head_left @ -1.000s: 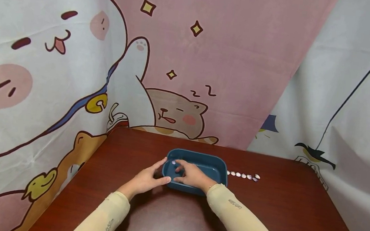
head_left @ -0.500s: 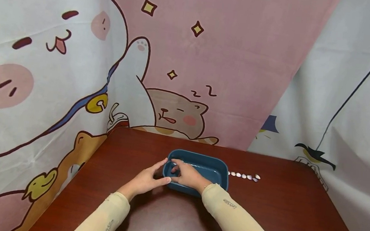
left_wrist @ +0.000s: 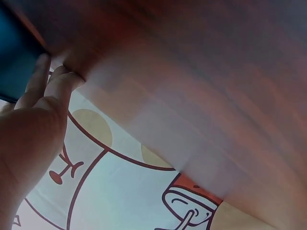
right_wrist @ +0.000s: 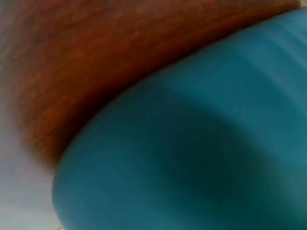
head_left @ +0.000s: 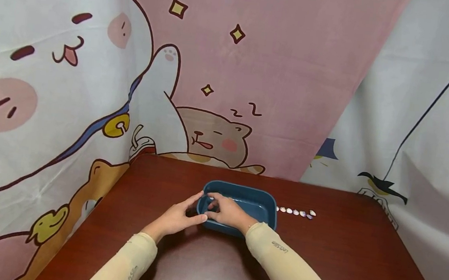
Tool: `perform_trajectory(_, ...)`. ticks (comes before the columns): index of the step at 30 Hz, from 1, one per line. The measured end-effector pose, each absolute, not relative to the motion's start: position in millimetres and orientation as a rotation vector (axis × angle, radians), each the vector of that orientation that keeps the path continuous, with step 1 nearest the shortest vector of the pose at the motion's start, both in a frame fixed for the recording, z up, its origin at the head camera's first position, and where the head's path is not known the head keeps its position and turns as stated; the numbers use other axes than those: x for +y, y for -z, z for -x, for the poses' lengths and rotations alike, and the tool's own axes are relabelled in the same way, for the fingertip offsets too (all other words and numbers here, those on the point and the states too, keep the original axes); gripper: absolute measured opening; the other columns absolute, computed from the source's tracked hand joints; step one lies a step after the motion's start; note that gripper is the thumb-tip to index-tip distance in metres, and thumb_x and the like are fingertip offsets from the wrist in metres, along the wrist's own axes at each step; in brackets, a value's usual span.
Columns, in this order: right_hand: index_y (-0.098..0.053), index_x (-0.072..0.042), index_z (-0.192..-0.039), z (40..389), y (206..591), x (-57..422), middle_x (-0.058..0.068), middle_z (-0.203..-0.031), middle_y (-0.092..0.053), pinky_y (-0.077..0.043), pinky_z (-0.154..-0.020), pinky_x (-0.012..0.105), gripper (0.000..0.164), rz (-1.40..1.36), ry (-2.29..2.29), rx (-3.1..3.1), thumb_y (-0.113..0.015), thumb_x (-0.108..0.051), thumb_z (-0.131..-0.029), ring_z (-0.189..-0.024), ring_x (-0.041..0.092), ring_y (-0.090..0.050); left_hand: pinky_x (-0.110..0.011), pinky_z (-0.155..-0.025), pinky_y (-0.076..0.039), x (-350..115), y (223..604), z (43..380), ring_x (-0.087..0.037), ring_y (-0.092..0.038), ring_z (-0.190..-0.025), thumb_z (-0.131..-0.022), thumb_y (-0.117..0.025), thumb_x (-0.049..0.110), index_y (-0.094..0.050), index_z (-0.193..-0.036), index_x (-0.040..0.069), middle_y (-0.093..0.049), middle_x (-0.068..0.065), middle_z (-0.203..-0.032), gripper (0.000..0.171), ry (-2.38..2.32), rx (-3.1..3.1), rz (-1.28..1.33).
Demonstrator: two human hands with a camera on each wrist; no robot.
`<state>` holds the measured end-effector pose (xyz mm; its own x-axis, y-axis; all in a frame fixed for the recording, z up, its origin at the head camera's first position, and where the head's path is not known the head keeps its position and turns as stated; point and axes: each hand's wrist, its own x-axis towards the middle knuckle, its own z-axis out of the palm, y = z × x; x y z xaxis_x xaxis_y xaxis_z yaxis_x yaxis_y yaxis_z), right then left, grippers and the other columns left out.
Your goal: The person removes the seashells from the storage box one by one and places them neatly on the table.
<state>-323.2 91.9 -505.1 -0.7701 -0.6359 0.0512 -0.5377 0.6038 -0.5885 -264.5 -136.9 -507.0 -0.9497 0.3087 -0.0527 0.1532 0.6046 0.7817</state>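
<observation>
A blue plastic bin (head_left: 256,210) stands on the table. In the head view my left hand (head_left: 178,216) holds its left end, thumb at the near rim and index finger at the far left corner. The left wrist view shows those fingers (left_wrist: 36,86) against the bin's outer wall. My right hand (head_left: 227,210) reaches down inside the left part of the bin, fingers bent and thumb apart from the index finger. A small whitish seashell (head_left: 211,198) shows just under the index finger; I cannot tell whether the fingers pinch it. In the right wrist view only the bin's wall (right_wrist: 144,143) shows, blurred.
To the right of the bin, a row of several small white and purple seashells (head_left: 296,212) lies on the dark red wooden table (head_left: 339,250). A printed cartoon curtain (head_left: 287,74) hangs behind the table and along both sides.
The right hand has moved a little left and lower in the bin, its fingers now largely covering the seashell that showed beyond the index fingertip. The left hand has stayed on the bin.
</observation>
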Motion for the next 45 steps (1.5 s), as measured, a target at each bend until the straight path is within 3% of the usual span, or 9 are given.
perform_trajectory(12,-0.050,0.000,-0.156,334.3,501.3,75.6,0.013,-0.124,-0.075,-0.059,-0.102,0.047,0.074,0.728,0.650,2.750,-0.077,-0.039,-0.099,-0.111,0.024,-0.072,-0.068,-0.118,-0.042,-139.5,505.4,264.5,-0.039,-0.049,-0.152,-0.096,-0.073,0.061,-0.030,-0.170,0.032,-0.046,-0.016,-0.167,0.090,-1.271,2.626,-0.391)
perform_trajectory(17,-0.068,-0.001,-0.141,335.9,499.3,70.7,0.015,-0.137,-0.074,-0.056,-0.110,0.050,0.050,0.731,0.557,2.822,-0.075,-0.031,-0.101,-0.128,0.031,-0.070,-0.066,-0.121,-0.041,-137.5,504.4,265.1,-0.037,-0.048,-0.154,-0.096,-0.073,0.061,-0.029,-0.170,0.034,-0.043,-0.012,-0.170,0.090,-1.281,2.613,-0.391)
perform_trajectory(22,-0.085,-0.006,-0.111,335.2,501.4,73.2,0.007,-0.109,-0.084,-0.064,-0.095,0.042,0.016,0.902,0.587,2.911,-0.078,-0.014,-0.098,-0.105,0.023,-0.080,-0.066,-0.121,-0.040,-137.3,502.8,265.2,-0.037,-0.048,-0.154,-0.096,-0.074,0.058,-0.030,-0.170,0.032,-0.045,-0.012,-0.169,0.091,-1.293,2.617,-0.390)
perform_trajectory(29,-0.088,-0.014,-0.093,333.7,506.7,76.8,-0.004,-0.085,-0.083,-0.063,-0.073,0.026,0.014,1.019,0.588,2.925,-0.081,-0.024,-0.097,-0.075,0.006,-0.074,-0.069,-0.121,-0.038,-137.5,505.5,265.8,-0.037,-0.048,-0.153,-0.096,-0.074,0.059,-0.031,-0.170,0.033,-0.047,-0.013,-0.168,0.090,-1.306,2.607,-0.376)
perform_trajectory(32,-0.088,-0.014,-0.091,332.0,506.5,78.1,-0.005,-0.081,-0.082,-0.061,-0.070,0.024,0.015,1.042,0.610,2.923,-0.081,-0.025,-0.097,-0.072,0.004,-0.070,-0.071,-0.121,-0.037,-138.0,506.2,266.0,-0.037,-0.048,-0.153,-0.095,-0.075,0.059,-0.032,-0.169,0.034,-0.047,-0.012,-0.168,0.089,-1.311,2.604,-0.370)
perform_trajectory(39,-0.088,-0.009,-0.093,332.3,506.8,85.3,0.000,-0.088,-0.083,-0.064,-0.076,0.031,0.005,1.050,0.735,2.873,-0.086,-0.014,-0.092,-0.083,0.012,-0.075,-0.071,-0.121,-0.037,-137.6,506.2,266.2,-0.037,-0.048,-0.154,-0.096,-0.075,0.057,-0.031,-0.170,0.034,-0.048,-0.012,-0.167,0.088,-1.324,2.584,-0.366)
perform_trajectory(45,-0.088,-0.011,-0.087,335.7,508.9,90.8,-0.003,-0.083,-0.082,-0.063,-0.074,0.027,0.004,0.976,0.809,2.808,-0.089,-0.014,-0.088,-0.077,0.005,-0.070,-0.072,-0.119,-0.039,-137.1,507.1,266.2,-0.039,-0.049,-0.153,-0.095,-0.075,0.059,-0.031,-0.170,0.033,-0.048,-0.013,-0.167,0.090,-1.317,2.588,-0.359)
